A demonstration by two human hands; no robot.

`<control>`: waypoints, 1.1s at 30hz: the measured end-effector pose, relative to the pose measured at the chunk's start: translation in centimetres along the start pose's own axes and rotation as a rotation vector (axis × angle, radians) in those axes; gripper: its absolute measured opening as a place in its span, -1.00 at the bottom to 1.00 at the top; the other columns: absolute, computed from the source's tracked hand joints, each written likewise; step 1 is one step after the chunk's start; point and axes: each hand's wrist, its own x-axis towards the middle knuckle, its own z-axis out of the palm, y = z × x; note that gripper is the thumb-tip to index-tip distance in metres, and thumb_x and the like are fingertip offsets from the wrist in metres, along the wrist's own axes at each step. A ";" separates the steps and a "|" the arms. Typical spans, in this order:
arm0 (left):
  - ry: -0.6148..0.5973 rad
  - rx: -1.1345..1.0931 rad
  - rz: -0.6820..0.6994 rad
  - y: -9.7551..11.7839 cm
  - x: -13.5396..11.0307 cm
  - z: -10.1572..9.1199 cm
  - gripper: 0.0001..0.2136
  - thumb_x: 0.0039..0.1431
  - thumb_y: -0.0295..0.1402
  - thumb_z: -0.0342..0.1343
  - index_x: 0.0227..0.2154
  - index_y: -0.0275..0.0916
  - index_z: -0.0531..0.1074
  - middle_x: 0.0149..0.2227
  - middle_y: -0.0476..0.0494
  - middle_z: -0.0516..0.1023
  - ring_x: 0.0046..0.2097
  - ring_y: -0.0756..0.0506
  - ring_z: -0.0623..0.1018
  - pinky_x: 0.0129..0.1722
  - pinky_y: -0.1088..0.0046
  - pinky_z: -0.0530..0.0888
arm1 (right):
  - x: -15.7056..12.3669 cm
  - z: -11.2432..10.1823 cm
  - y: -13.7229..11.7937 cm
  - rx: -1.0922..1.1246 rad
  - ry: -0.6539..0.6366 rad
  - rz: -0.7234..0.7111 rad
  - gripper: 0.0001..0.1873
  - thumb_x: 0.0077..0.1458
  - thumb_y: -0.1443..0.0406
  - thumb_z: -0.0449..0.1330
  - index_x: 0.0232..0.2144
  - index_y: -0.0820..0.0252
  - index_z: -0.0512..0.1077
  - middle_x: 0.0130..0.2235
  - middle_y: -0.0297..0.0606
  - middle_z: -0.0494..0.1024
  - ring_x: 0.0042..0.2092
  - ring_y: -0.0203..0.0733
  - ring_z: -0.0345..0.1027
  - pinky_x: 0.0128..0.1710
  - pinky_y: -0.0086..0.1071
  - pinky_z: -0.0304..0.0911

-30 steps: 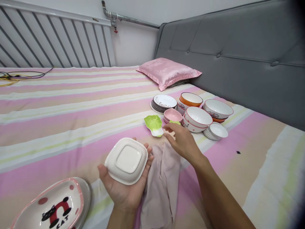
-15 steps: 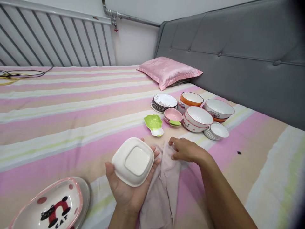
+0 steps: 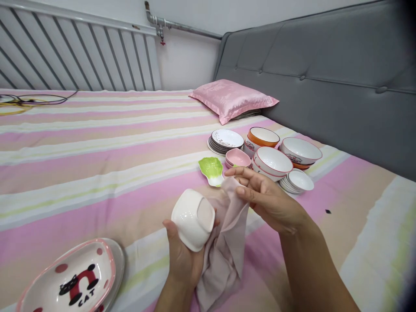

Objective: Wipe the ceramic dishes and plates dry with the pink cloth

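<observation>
My left hand [image 3: 183,260] is closed around a small white square dish [image 3: 192,218], held tilted on its side with the underside facing right. My right hand [image 3: 269,199] pinches the top of a pale pink cloth [image 3: 225,242] and lifts it beside the dish. The cloth hangs down between both hands, and its lower part lies against my left palm. A green leaf-shaped dish [image 3: 211,169] lies on the bed just beyond my right fingers.
Stacked plates [image 3: 225,141], a pink dish [image 3: 237,157], several red and orange rimmed bowls [image 3: 272,161] and small white saucers [image 3: 297,181] stand near the grey headboard. A pink pillow [image 3: 232,98] lies behind. An oval cat-print dish [image 3: 69,279] sits at lower left. Cables [image 3: 32,100] lie far left.
My left hand has tipped the white dish from flat to on edge. My right hand took hold of the cloth's top and raised it next to the dish.
</observation>
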 end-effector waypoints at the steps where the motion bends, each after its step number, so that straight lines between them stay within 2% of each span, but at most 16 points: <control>1: 0.002 -0.003 0.007 -0.1 0.0 0.0 -0.30 -0.24 0.14 0.14 -0.05 -0.21 0.39 -0.28 -0.27 0.58 -0.08 -0.36 0.49 -0.07 0.01 0.39 | -0.1 0.3 -0.1 0.029 -0.003 -0.012 -0.68 0.04 0.17 0.16 -0.12 0.05 0.29 -0.40 -0.37 0.32 -0.40 -0.32 0.26 -0.42 -0.46 0.19; 4: -0.022 -0.021 0.001 -0.4 0.1 -0.2 -0.34 -0.24 0.10 0.17 -0.08 -0.21 0.43 -0.28 -0.23 0.59 -0.05 -0.33 0.48 -0.02 0.07 0.37 | -0.3 1.3 -0.4 0.124 -0.002 -0.053 -0.71 0.03 0.18 0.17 -0.16 0.04 0.31 -0.41 -0.36 0.31 -0.39 -0.30 0.27 -0.43 -0.46 0.20; 8: -0.074 -0.069 -0.046 -0.8 0.2 -0.7 -0.41 -0.18 0.09 0.15 -0.12 -0.19 0.45 -0.21 -0.22 0.58 0.01 -0.31 0.44 0.04 0.13 0.33 | -0.4 2.8 -0.1 0.242 -0.016 -0.116 -0.78 0.05 0.21 0.17 -0.20 0.04 0.35 -0.45 -0.41 0.23 -0.45 -0.37 0.19 -0.48 -0.52 0.14; 11: -0.085 -0.090 -0.086 -0.9 0.1 -1.0 -0.45 -0.14 0.09 0.12 -0.15 -0.20 0.47 -0.18 -0.20 0.57 0.04 -0.31 0.41 0.05 0.15 0.32 | -0.3 4.4 0.4 0.231 -0.070 -0.145 -0.79 0.08 0.21 0.15 -0.19 0.05 0.34 -0.41 -0.40 0.28 -0.41 -0.37 0.24 -0.42 -0.51 0.19; 14: -0.069 -0.067 -0.074 -0.7 0.0 -0.9 -0.49 -0.08 0.07 0.08 -0.17 -0.21 0.47 -0.18 -0.18 0.56 0.04 -0.28 0.42 0.04 0.18 0.33 | -0.1 6.0 1.1 0.026 -0.146 -0.230 -0.75 0.12 0.20 0.10 -0.14 0.11 0.32 -0.30 -0.32 0.40 -0.23 -0.29 0.33 -0.16 -0.38 0.23; 17: -0.081 -0.101 0.047 -0.3 0.3 -0.6 -0.54 0.00 0.05 0.03 -0.20 -0.20 0.47 -0.19 -0.14 0.55 0.00 -0.23 0.45 0.03 0.22 0.34 | 0.4 7.3 2.0 -0.312 -0.183 -0.393 -0.70 0.17 0.19 0.02 -0.06 0.14 0.28 -0.17 -0.26 0.46 -0.08 -0.23 0.31 0.11 -0.20 0.03; 19: -0.070 -0.160 0.085 0.0 0.6 -0.4 -0.53 0.03 0.08 -0.05 -0.22 -0.18 0.47 -0.21 -0.12 0.54 -0.06 -0.20 0.48 0.00 0.24 0.37 | 0.8 8.0 2.9 -0.545 -0.170 -0.513 -0.69 0.20 0.24 -0.03 -0.02 0.15 0.25 -0.08 -0.24 0.45 0.02 -0.20 0.25 0.17 -0.17 -0.08; 23: 0.078 -0.233 0.062 0.5 0.9 -0.5 -0.53 0.14 0.06 -0.21 -0.32 -0.14 0.49 -0.37 -0.02 0.54 -0.22 -0.06 0.53 -0.15 0.41 0.45 | 1.8 9.0 4.9 -0.906 -0.134 -0.685 -0.66 0.17 0.36 -0.06 0.00 0.22 0.24 0.07 -0.18 0.35 0.20 -0.16 0.00 0.21 -0.17 -0.15; 26: 0.114 -0.227 0.103 0.6 0.8 -0.7 -0.55 0.19 0.01 -0.26 -0.34 -0.10 0.49 -0.44 0.03 0.53 -0.30 0.00 0.53 -0.27 0.52 0.48 | 2.2 9.4 5.7 -0.998 -0.076 -0.758 -0.68 0.15 0.35 -0.04 -0.05 0.20 0.29 0.05 -0.18 0.38 0.17 -0.15 0.05 0.20 -0.16 -0.10; 29: 0.092 -0.204 0.075 0.4 0.6 -1.0 -0.51 0.21 -0.02 -0.31 -0.26 -0.14 0.49 -0.44 0.00 0.52 -0.31 0.01 0.52 -0.31 0.58 0.47 | 2.2 9.4 5.8 -0.976 0.014 -0.770 -0.70 0.12 0.33 -0.04 -0.09 0.20 0.33 0.00 -0.16 0.41 0.10 -0.12 0.14 0.17 -0.14 -0.05; 33: 0.053 -0.169 0.022 0.0 0.4 -1.5 -0.50 0.19 0.01 -0.26 -0.11 -0.18 0.44 -0.36 -0.05 0.51 -0.22 -0.03 0.51 -0.21 0.54 0.45 | 2.1 9.2 5.5 -0.898 0.088 -0.746 -0.67 0.08 0.28 0.00 -0.10 0.22 0.34 -0.04 -0.15 0.42 0.06 -0.10 0.18 0.17 -0.13 -0.05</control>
